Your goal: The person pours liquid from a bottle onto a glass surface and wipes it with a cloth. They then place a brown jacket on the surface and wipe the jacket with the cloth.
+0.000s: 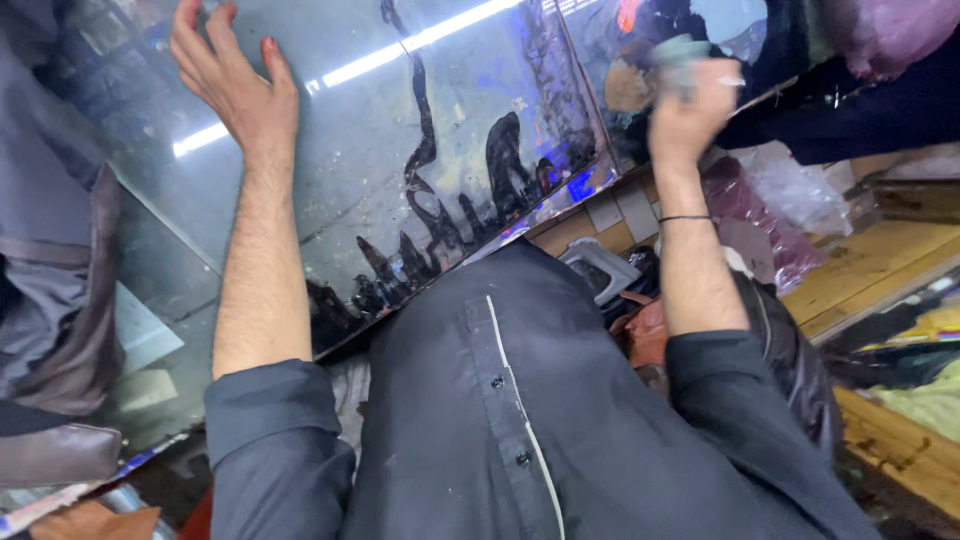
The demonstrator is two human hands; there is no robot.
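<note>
My left hand [232, 78] lies flat with fingers spread on the top of a large glass pane [400, 140], which reflects a strip of light and has dark glue streaks along its seams. My right hand [690, 105] is blurred and closed around a small greenish object [680, 52] that it presses against the glass near the upright seam. A thin black band circles my right wrist. My dark buttoned shirt [520, 400] with rolled sleeves fills the lower view.
Wooden shelves [880, 270] stand at the right with plastic-wrapped bundles [790, 200] on them. A grey plastic stool [600, 268] sits below the glass. Another person in grey clothing [50, 250] stands at the left, with a brown bag [55, 450].
</note>
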